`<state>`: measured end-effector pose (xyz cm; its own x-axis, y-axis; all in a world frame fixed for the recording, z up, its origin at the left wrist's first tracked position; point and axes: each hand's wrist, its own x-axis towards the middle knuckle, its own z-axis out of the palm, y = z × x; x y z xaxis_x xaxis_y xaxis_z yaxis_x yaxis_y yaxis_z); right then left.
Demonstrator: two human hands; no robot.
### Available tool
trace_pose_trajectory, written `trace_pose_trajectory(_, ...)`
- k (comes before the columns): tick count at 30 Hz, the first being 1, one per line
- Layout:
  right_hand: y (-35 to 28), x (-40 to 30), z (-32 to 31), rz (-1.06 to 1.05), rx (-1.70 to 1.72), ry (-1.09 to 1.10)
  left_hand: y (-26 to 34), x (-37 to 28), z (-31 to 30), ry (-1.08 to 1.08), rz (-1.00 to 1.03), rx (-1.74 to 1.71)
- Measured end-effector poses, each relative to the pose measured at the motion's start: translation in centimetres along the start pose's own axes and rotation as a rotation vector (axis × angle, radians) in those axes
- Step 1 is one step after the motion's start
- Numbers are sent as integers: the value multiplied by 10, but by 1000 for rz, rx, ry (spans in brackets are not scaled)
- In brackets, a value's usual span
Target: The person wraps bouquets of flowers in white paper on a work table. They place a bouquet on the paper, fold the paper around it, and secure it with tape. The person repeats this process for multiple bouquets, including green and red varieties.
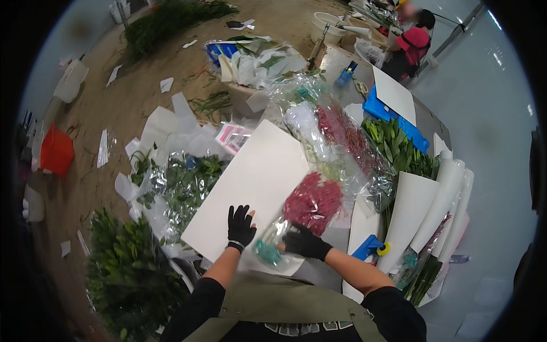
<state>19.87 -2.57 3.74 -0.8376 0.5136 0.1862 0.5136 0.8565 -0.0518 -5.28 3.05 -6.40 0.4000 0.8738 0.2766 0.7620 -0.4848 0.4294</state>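
Note:
My left hand [241,227], in a black fingertip-less glove, lies with fingers spread on a large white sheet of wrapping paper [256,175]. To its right, my right hand [305,243], also gloved, grips the narrow lower end of a bunch of dark red flowers [314,203] in clear plastic. Teal material [268,253] shows at the wrapped stem end, beside my right thumb. The bunch rests partly over the sheet's right edge and looks blurred. My right fingertips are partly hidden.
Clear-wrapped flowers [337,137] lie beyond the sheet. Several white-wrapped bundles [410,213] and a blue tape dispenser [367,248] are at right. Leafy bunches [128,265] stand at left. Scissors [362,89] lie farther back. A person [412,47] works beyond the table.

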Motion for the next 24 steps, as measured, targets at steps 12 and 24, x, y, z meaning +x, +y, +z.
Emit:
trace_pose_trajectory(12,-134,-119,36,1394,374,294,-1,-157,-39,-303,614,10)
trace_pose_trajectory(24,-158,-22,62,1855,319,-330,9,-132,-20,-302,752,-127)
